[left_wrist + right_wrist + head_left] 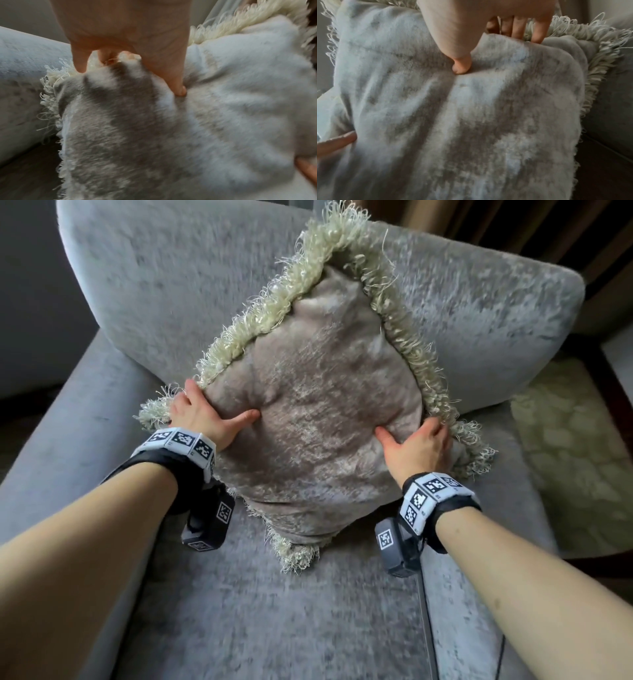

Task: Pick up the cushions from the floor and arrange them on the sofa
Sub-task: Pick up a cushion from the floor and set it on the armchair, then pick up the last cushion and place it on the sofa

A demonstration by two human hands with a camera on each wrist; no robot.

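A taupe velvet cushion [318, 405] with a cream looped fringe stands on one corner on the grey sofa [144, 302], leaning against its backrest. My left hand [202, 412] grips the cushion's left corner, thumb pressed into the front and fingers wrapped behind the fringe. At the cushion's right corner my right hand [419, 445] holds it the same way. The left wrist view shows my left hand [130, 58] with its thumb dug into the cushion [171, 128]. In the right wrist view my right hand [488, 33] pinches the cushion [453, 115] edge.
The sofa seat [274, 611] stretches toward me below the cushion. A pale patterned rug [575, 446] lies on the floor to the right of the sofa. Dark curtains [513, 224] hang behind the backrest at the upper right.
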